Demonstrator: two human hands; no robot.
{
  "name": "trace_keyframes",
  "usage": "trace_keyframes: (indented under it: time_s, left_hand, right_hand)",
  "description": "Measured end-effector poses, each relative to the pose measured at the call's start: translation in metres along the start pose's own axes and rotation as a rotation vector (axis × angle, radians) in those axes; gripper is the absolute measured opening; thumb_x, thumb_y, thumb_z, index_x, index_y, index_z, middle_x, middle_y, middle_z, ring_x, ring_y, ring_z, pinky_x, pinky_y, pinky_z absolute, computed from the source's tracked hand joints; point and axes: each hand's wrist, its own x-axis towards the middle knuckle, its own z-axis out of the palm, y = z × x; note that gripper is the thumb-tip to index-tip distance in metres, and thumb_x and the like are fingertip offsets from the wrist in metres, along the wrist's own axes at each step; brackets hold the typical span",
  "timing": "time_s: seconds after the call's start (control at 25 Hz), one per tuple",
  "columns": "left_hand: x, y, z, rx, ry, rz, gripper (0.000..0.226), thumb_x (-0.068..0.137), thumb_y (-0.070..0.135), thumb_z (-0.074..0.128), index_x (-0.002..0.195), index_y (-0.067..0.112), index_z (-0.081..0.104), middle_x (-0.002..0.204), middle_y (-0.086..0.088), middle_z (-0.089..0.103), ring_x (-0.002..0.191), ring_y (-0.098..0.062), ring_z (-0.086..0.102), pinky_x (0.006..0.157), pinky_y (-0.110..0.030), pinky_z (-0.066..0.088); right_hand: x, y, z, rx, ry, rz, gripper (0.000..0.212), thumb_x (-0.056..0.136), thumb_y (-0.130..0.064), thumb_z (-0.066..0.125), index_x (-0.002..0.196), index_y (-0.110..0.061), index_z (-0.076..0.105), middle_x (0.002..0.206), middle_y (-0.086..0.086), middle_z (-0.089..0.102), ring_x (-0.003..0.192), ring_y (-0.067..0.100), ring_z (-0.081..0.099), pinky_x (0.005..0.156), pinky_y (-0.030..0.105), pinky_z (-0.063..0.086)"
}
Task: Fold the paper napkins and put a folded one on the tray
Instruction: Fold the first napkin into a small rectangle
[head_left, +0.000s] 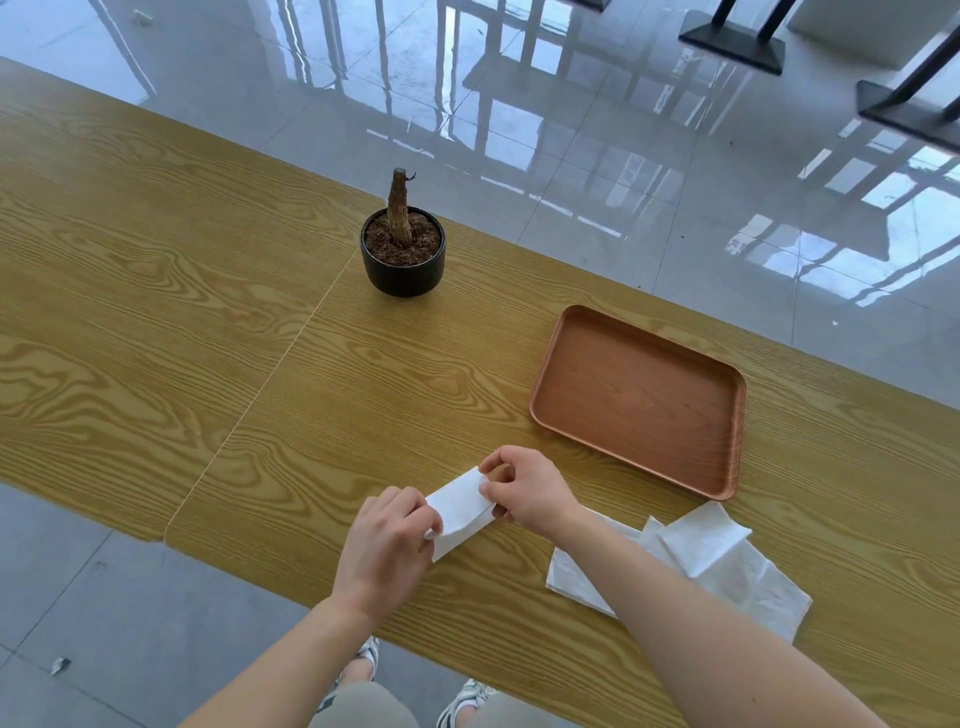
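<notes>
A small white paper napkin (460, 512), folded into a narrow strip, lies on the wooden table between my hands. My left hand (387, 545) pinches its near left end. Its far right end is pinched by my right hand (524, 486) between thumb and fingers. A brown rectangular tray (640, 399) with nothing on it sits to the far right of my hands. A loose pile of white napkins (717, 558) lies at the right, partly under my right forearm.
A black pot (403, 260) with soil and a bare stump stands near the table's far edge. The table's near edge (291, 582) runs just below my hands, with grey floor beyond it. Glossy tiles and black table bases lie past the far edge.
</notes>
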Motion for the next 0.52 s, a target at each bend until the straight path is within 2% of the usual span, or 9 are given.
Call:
trace_keyframes:
  time_s: [0.08,0.2,0.32,0.44,0.52]
  left_hand:
    - [-0.002,0.0,0.003,0.01,-0.01,0.011,0.032,0.054,-0.009,0.077,0.068,0.016,0.065,0.074,0.003,0.06,0.068,-0.024,0.057,0.056,-0.039,0.047]
    - [-0.007,0.002,0.007,0.025,-0.048,0.007,0.027,0.056,-0.005,0.075,0.069,0.018,0.066,0.075,0.004,0.059,0.07,-0.023,0.058,0.057,-0.039,0.047]
    - [-0.014,0.006,0.009,0.06,-0.101,-0.008,0.014,0.06,0.012,0.075,0.069,0.019,0.068,0.078,0.004,0.06,0.073,-0.023,0.058,0.059,-0.039,0.048]
    - [-0.017,0.008,0.011,0.158,-0.133,-0.004,0.016,0.067,0.026,0.079,0.072,0.018,0.067,0.079,0.001,0.06,0.072,-0.024,0.056,0.06,-0.039,0.047]
    - [-0.016,0.01,0.013,0.227,-0.131,0.017,0.016,0.07,0.024,0.079,0.075,0.017,0.065,0.077,-0.001,0.059,0.069,-0.025,0.054,0.058,-0.038,0.045]
  right_hand:
    - [-0.002,0.003,0.003,-0.097,0.037,-0.02,0.018,0.087,-0.015,0.068,0.103,-0.023,0.066,0.08,-0.003,0.067,0.062,0.01,0.068,0.06,0.029,0.057]
    - [-0.005,0.006,0.004,-0.294,0.046,-0.045,0.031,0.086,-0.021,0.067,0.116,-0.027,0.063,0.087,-0.006,0.069,0.079,0.015,0.067,0.076,0.037,0.058]
    - [-0.005,0.007,0.004,-0.557,0.102,-0.126,0.04,0.089,-0.03,0.064,0.128,-0.028,0.057,0.1,-0.005,0.066,0.094,0.018,0.062,0.077,0.038,0.055]
    - [0.001,0.006,0.003,-0.668,0.148,-0.289,0.039,0.098,-0.033,0.057,0.137,-0.027,0.053,0.12,-0.003,0.056,0.109,0.021,0.052,0.082,0.041,0.053]
    - [0.005,0.003,0.004,-0.772,0.09,-0.378,0.03,0.101,-0.029,0.054,0.131,-0.026,0.058,0.119,-0.004,0.053,0.109,0.021,0.048,0.081,0.043,0.054]
